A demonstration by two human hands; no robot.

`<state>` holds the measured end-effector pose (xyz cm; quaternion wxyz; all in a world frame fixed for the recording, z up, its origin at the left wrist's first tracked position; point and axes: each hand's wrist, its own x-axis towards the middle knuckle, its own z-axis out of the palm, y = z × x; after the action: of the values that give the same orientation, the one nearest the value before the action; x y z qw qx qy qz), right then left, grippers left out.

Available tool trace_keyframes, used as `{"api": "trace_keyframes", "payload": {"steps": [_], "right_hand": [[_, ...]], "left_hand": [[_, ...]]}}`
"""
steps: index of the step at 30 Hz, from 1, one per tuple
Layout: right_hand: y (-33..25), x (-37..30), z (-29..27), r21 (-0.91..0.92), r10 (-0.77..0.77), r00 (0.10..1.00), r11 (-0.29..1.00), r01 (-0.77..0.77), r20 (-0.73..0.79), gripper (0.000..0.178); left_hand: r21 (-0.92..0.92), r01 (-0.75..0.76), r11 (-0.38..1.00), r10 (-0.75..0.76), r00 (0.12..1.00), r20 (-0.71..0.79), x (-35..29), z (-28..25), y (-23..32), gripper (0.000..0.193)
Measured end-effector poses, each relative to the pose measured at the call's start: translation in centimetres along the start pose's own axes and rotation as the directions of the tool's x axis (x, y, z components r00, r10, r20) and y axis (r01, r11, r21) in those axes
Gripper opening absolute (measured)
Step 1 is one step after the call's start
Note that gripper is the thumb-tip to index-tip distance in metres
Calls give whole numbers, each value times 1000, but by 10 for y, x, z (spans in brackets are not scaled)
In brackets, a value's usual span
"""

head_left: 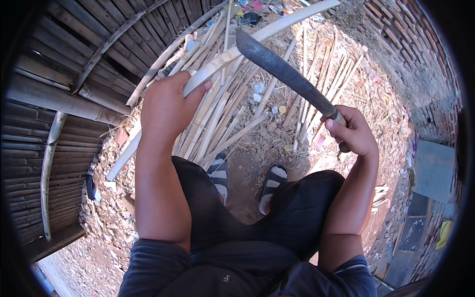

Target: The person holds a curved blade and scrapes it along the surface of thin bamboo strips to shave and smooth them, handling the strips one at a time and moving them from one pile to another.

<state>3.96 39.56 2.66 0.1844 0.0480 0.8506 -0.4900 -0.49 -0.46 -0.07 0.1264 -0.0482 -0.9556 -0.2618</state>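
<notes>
My left hand (pixel 168 106) grips a long pale bamboo slat (pixel 277 27) that runs from the lower left up to the top right. My right hand (pixel 354 131) is closed on the handle of a long dark machete (pixel 284 74). Its blade points up and left, and the tip rests against the slat just past my left thumb. I sit with dark trousers and striped sandals (pixel 272 185) on the ground below.
A heap of split bamboo strips (pixel 225 114) lies in front of my feet among dry shavings. A woven bamboo wall (pixel 64 94) stands at the left. Brick walls (pixel 396 29) curve along the right, with flat panels (pixel 433 171) leaning there.
</notes>
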Motion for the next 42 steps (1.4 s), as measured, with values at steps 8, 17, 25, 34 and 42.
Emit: {"api": "trace_keyframes", "payload": {"steps": [8,17,25,34,42], "right_hand": [[-3,-3,0,-18,24,1000,1000,-24,8,39],[-10,-5,4,-57,10,1000,998,-10,0,38],[-11,-3,6,-65,-14,1000,998,15,5,38],[-7,0,2,-72,-20,999,997,22,26,40],[-8,-1,5,-23,17,1000,1000,-17,11,41]], "left_hand": [[0,33,999,-33,999,-1,1,-1,3,50],[51,40,998,-40,999,-9,1,-3,6,48],[30,25,999,-24,999,-32,0,1,2,49],[29,73,997,-74,997,26,0,-1,7,49],[8,54,999,-54,998,-17,-1,2,6,49]]}}
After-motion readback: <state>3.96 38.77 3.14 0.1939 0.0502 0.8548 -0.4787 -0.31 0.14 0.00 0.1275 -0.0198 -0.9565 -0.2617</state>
